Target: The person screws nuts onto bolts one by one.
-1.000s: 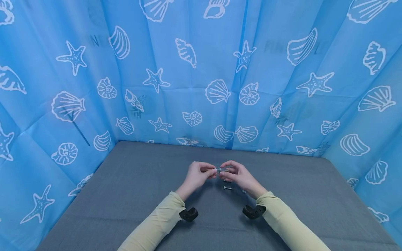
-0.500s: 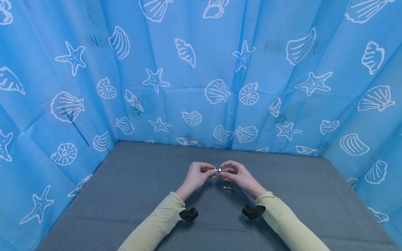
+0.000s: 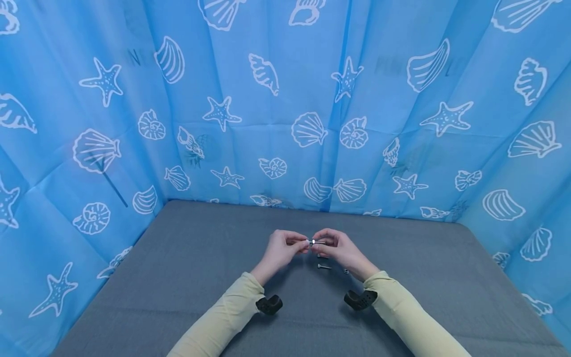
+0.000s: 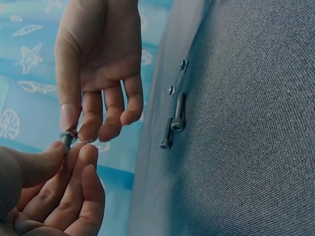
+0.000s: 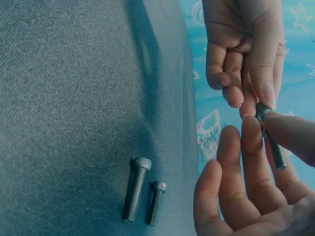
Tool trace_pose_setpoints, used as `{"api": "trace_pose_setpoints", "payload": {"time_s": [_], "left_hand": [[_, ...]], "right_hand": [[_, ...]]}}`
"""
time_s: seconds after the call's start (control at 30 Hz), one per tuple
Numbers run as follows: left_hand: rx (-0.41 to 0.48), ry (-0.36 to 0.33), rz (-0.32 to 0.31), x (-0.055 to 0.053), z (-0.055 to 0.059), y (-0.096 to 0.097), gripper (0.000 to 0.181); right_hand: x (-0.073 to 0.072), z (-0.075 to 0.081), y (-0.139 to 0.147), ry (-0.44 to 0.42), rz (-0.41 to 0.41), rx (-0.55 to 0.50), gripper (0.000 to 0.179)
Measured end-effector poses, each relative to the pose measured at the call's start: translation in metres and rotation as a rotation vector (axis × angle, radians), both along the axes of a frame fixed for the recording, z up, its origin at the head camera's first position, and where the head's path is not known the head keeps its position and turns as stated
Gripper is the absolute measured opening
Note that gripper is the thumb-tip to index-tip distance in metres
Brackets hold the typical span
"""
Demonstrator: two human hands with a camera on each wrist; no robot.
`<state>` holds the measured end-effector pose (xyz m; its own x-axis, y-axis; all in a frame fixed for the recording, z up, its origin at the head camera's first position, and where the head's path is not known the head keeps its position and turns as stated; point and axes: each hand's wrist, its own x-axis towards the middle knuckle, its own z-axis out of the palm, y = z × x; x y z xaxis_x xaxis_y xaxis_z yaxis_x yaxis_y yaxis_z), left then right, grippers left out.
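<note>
Left hand (image 3: pixel 280 250) and right hand (image 3: pixel 344 251) both pinching one tiny bolt (image 3: pixel 314 242), loose screw (image 3: pixel 324 267) just chilling nearby, shell-print curtain (image 3: pixel 285 74) behind.

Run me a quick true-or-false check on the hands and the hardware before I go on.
1. The left hand and right hand meet at one held bolt. True.
2. No other bolt is in view. False: a larger loose bolt and a smaller loose bolt lie on the table.
3. A loose nut and a second nut lie on the table. True.
4. The left hand lies flat on the table. False: it pinches the held bolt.
</note>
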<state>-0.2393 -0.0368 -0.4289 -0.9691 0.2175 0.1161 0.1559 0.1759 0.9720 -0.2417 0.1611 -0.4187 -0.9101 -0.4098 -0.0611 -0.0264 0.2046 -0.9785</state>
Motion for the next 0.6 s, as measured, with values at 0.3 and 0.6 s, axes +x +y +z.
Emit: {"api": "trace_pose_setpoints", "payload": {"time_s": [0.3, 0.6], "left_hand": [[0.001, 0.016, -0.003, 0.0003, 0.0002, 0.0004, 0.016], [-0.002, 0.034, 0.001, 0.0003, -0.0012, 0.0014, 0.018]], "right_hand": [[-0.0001, 0.001, 0.0002, -0.01, -0.011, 0.035, 0.036], [0.0002, 0.0008, 0.0007, 0.003, -0.007, 0.06, 0.037]]}}
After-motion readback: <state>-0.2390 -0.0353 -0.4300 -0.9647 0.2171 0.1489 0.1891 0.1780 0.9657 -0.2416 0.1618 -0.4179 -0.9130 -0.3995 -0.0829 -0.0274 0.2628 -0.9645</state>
